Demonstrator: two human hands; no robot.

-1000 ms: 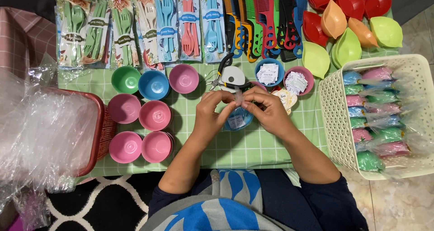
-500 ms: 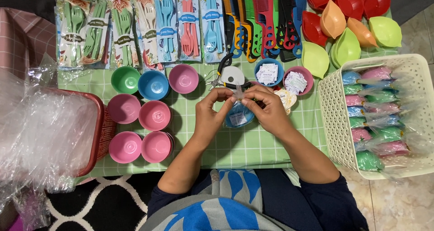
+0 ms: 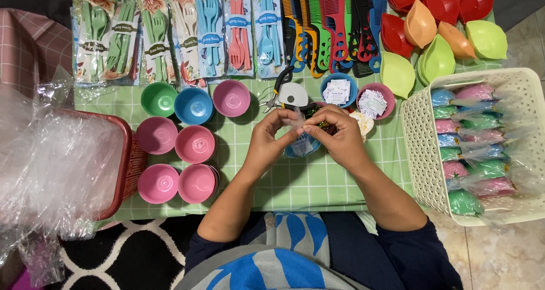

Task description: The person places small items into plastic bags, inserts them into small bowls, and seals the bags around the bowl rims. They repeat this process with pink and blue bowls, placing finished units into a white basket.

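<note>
My left hand (image 3: pixel 269 139) and my right hand (image 3: pixel 336 136) meet over the middle of the green checked cloth (image 3: pixel 295 182). Together they pinch the gathered top of a clear plastic bag (image 3: pixel 296 119) that wraps a small blue bowl (image 3: pixel 302 148). The bowl sits under my fingers and is mostly hidden. A black and white tape dispenser (image 3: pixel 289 94) lies just beyond my hands. Two small bowls of white paper labels, one blue (image 3: pixel 338 89) and one pink (image 3: pixel 374 101), stand to the right of it.
Several small pink, blue and green bowls (image 3: pixel 193 145) sit at the left. Packs of plastic cutlery (image 3: pixel 170 37), combs (image 3: pixel 332 26) and leaf-shaped dishes (image 3: pixel 437 23) line the far edge. A white basket (image 3: pixel 417 153) of wrapped bowls stands right; a red basket (image 3: pixel 128 165) of clear bags left.
My fingers have shifted slightly on the bag's top, drawing it tighter. The bowl and everything else stay where they were.
</note>
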